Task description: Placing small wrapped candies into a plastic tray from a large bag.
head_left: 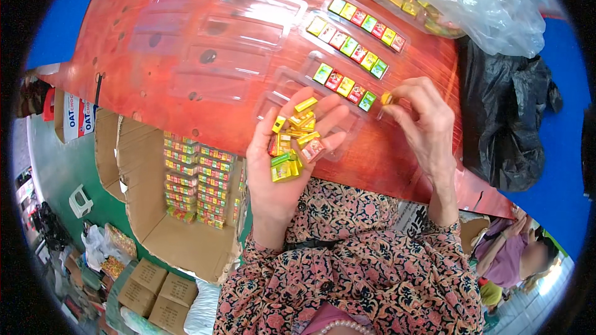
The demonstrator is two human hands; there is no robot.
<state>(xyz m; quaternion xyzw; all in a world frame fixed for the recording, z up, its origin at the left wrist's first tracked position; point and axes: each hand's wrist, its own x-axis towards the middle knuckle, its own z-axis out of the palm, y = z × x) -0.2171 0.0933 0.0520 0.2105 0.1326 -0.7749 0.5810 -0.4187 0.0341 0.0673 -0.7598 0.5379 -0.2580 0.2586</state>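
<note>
While the person leans over the red table (155, 37), this is how things stand:

Left hand (285, 161): palm up and cupped, fingers half curled, cradling a loose heap of small wrapped cubes (293, 142), yellow, green and red; nothing pins them but the curve of the palm.

Right hand (422, 124): thumb and fingertips pinched shut on a single yellow cube (387, 98), held just beside the end of the nearest tray row.

Nearest tray (344, 84): a clear plastic strip with a row of cubes seated in it, the right end beside the pinched cube; part of it lies under the left fingers.

Other trays: two filled rows (357, 34) further up the table, several empty clear ones (248, 18) to the left.

Bag (472, 0): clear plastic, more cubes inside, at the table's far right.

Box (198, 186): open carton below the table edge, stacked with packed rows.

Risk, as I judge it: the heap sits high, so a tilt of the left palm could spill cubes off the table edge towards the box or floor.

Risk, second: the tray is light and unheld; a push from the pinched cube could slide it or pop its neighbours out.
</note>
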